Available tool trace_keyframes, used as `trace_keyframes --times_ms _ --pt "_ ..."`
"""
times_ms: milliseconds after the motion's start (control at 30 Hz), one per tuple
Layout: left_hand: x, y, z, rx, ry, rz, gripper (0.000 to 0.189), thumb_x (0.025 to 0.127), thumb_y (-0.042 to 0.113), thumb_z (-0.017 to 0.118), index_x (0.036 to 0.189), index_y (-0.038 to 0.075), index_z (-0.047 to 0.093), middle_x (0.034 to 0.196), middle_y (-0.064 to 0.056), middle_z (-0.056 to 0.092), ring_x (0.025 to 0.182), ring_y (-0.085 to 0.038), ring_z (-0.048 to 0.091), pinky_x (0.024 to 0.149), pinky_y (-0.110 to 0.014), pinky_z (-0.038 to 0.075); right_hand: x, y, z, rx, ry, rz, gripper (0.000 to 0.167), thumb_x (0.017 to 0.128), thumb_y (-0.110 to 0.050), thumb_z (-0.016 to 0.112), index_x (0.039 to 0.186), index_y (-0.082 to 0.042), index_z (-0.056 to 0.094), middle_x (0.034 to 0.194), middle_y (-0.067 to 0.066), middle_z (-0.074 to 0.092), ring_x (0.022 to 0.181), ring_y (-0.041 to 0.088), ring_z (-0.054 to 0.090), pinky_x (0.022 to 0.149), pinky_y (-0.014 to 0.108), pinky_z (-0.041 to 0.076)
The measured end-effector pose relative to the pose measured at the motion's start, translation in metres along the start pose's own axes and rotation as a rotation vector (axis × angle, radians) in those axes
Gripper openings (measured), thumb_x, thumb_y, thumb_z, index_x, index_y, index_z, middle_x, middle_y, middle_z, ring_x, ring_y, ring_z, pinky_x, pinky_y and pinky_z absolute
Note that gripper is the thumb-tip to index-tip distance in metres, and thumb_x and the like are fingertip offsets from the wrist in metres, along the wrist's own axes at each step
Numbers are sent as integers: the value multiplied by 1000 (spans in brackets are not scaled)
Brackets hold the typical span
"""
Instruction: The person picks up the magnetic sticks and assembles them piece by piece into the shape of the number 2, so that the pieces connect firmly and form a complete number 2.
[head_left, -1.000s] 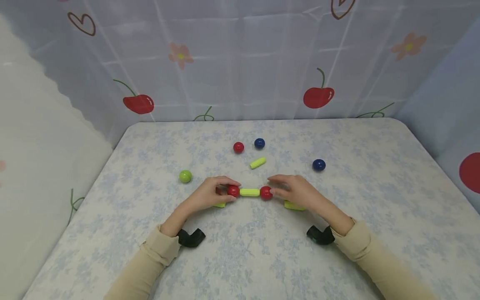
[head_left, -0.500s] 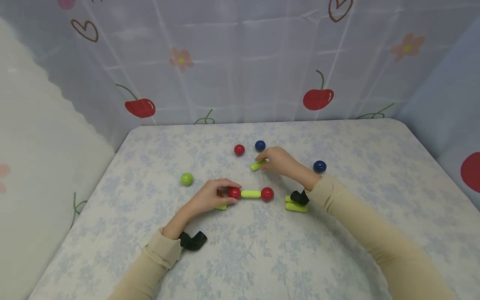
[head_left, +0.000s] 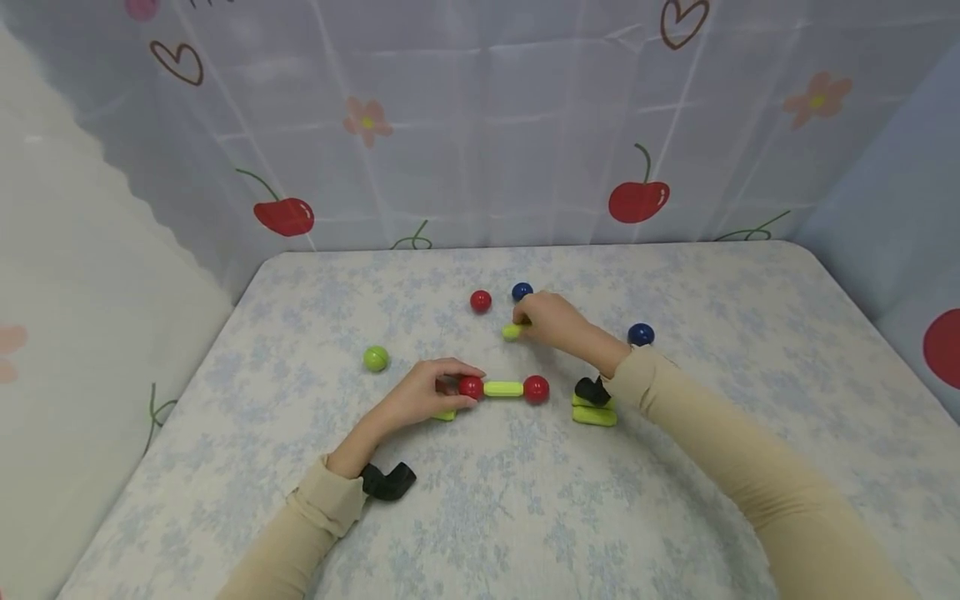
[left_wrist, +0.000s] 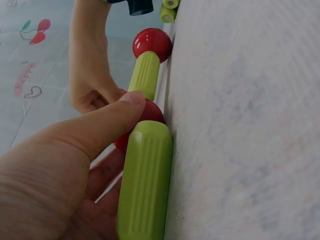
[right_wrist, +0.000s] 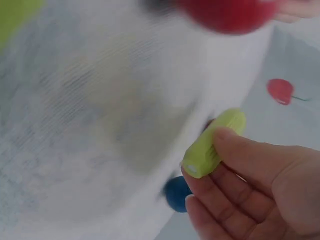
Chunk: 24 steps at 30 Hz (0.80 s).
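The left hand (head_left: 420, 392) has its grip clamped on the near red ball (head_left: 471, 387), at one end of a joined rod (head_left: 503, 389) whose other end meets the second red ball (head_left: 536, 389) on the counter (head_left: 495, 500). The right hand (head_left: 555, 319) pinches a loose rod (right_wrist: 212, 145) between thumb and fingers, just beside a blue ball (head_left: 522, 291); whether it touches the counter I cannot tell. A green ball (head_left: 377, 358) sits beyond the left hand.

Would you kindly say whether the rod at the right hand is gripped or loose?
Gripped: the right wrist view shows the right hand pinching the yellow-green rod.
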<state>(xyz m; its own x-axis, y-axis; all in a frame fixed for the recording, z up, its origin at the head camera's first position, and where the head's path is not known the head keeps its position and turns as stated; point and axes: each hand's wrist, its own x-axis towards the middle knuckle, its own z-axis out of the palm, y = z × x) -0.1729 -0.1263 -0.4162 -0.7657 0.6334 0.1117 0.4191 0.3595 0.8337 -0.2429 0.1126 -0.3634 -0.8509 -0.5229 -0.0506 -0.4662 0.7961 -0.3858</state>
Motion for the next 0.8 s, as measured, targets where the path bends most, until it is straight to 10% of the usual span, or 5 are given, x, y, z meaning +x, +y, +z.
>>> trace_keyframes --times_ms 100,400,567,800 --pt "0 -1 0 -3 -3 -3 39 81 8 74 118 2 64 109 -7 63 93 -18 60 75 -30 51 -16 -7 -9 206 29 58 17 87 -11 69 100 -1 69 91 8 66 82 21 61 74 35 50" --pt "-1 -2 -5 20 11 33 37 81 9 75 115 3 65 106 -2 63 94 -14 59 76 -28 50 -114 -33 20 1451 -84 369 34 98 -10 51 122 13 46 104 20 64 94 23 64 80 30 50" --pt "-2 -3 -6 23 16 20 37 81 8 74 117 4 65 108 -2 63 94 -14 58 76 -28 50 -138 -36 50 1662 -139 453 32 98 -8 51 121 15 48 101 19 65 96 25 64 82 30 48" --pt "-1 -5 -3 21 -5 13 38 82 10 74 118 5 64 109 -2 62 92 -13 59 76 -27 50 -139 -33 62 1685 -100 528 42 99 -9 48 129 18 37 102 20 65 96 24 64 83 28 48"
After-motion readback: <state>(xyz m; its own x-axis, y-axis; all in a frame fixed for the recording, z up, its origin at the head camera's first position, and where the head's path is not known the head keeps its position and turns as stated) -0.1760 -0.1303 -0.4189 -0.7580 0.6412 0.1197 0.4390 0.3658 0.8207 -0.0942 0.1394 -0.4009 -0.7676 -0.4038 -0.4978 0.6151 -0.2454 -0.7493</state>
